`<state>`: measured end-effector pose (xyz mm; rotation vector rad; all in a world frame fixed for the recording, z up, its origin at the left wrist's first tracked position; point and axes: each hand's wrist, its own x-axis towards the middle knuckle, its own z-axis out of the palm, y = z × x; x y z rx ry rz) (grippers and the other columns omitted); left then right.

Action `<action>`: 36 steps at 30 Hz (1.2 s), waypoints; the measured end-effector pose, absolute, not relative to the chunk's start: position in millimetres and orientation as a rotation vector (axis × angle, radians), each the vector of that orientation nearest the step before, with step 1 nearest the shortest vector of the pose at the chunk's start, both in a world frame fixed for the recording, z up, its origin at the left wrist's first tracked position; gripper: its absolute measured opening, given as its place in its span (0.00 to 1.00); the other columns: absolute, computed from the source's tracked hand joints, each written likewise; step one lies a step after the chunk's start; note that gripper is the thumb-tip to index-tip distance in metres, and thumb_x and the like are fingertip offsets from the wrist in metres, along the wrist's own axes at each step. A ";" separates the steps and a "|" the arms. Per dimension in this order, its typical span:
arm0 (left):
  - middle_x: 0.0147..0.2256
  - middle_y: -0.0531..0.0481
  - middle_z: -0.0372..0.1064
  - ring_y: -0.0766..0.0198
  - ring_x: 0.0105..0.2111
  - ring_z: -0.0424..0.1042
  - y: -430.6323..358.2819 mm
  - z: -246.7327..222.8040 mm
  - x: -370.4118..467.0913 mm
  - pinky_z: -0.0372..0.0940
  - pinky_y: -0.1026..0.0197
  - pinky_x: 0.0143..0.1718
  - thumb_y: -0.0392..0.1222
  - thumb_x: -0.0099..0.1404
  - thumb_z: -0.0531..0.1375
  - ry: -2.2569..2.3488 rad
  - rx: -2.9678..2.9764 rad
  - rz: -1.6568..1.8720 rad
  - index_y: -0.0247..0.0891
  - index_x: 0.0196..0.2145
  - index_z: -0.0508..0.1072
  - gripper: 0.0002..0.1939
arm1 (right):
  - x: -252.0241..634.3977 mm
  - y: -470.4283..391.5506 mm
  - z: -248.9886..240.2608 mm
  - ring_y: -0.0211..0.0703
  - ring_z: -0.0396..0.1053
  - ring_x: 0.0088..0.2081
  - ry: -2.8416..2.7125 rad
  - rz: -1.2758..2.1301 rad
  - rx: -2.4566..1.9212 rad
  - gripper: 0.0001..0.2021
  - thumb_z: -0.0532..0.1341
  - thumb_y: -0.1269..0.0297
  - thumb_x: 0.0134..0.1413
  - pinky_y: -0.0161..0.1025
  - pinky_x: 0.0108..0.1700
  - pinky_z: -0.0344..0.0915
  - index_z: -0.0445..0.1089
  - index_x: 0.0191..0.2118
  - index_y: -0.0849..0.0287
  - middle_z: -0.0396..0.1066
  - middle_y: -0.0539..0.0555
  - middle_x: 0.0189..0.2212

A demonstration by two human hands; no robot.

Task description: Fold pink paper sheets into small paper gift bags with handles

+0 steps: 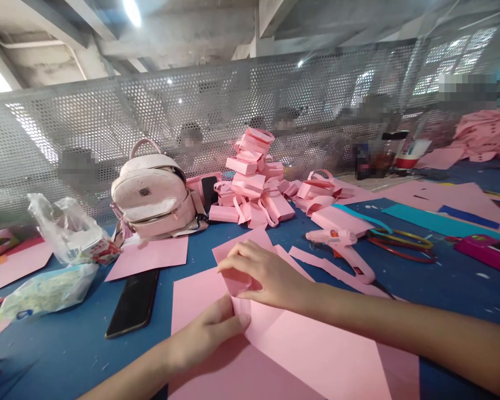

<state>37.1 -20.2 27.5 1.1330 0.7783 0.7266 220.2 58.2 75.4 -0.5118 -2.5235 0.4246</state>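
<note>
A folded piece of pink paper point(234, 282) is between my two hands over larger pink sheets point(329, 344). My left hand point(210, 332) is closed on its lower end, thumb pressed along the near side. Above it, my right hand point(264, 273) curls its fingers over the upper part, with the thumb below. Part of the paper is hidden behind the fingers. A pink glue gun point(345, 249) lies on its side to the right of my right hand, beside a long pink paper strip point(320, 260).
Small pink paper boxes point(252, 186) are piled at the back, right of a pale backpack point(156, 191). A black phone point(134, 303) and plastic bags point(50, 291) lie at left. Coloured bands point(404, 241) and a teal strip point(437, 219) are at right. Perforated metal screen point(150, 111) stands behind.
</note>
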 end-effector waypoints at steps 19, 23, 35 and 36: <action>0.49 0.39 0.74 0.51 0.52 0.72 -19.2 42.1 54.1 0.60 0.49 0.58 0.44 0.74 0.54 0.420 0.871 0.918 0.34 0.54 0.73 0.17 | 231.0 48.9 96.9 0.53 0.58 0.58 -2.426 -0.042 -0.393 0.06 0.62 0.67 0.62 0.54 0.58 0.58 0.73 0.33 0.56 0.67 0.56 0.55; 0.48 0.40 0.75 0.55 0.49 0.74 -18.5 36.9 51.3 0.63 0.54 0.54 0.42 0.75 0.53 0.464 0.837 0.929 0.35 0.53 0.74 0.16 | 230.2 48.4 95.2 0.52 0.58 0.58 -2.435 -0.018 -0.391 0.06 0.61 0.67 0.64 0.54 0.59 0.58 0.74 0.34 0.56 0.67 0.57 0.55; 0.39 0.42 0.78 0.58 0.42 0.77 -18.6 30.6 48.6 0.67 0.58 0.48 0.42 0.74 0.56 0.535 0.844 0.961 0.34 0.48 0.77 0.13 | 233.1 49.7 102.1 0.49 0.62 0.54 -2.453 0.013 -0.405 0.07 0.57 0.69 0.67 0.51 0.57 0.61 0.73 0.40 0.58 0.67 0.59 0.54; 0.40 0.43 0.78 0.58 0.43 0.77 -19.1 32.0 49.0 0.67 0.58 0.48 0.42 0.74 0.56 0.543 0.851 0.966 0.34 0.48 0.77 0.13 | 233.6 49.8 103.1 0.49 0.62 0.55 -2.464 -0.026 -0.401 0.07 0.57 0.69 0.67 0.51 0.57 0.61 0.73 0.41 0.58 0.67 0.60 0.54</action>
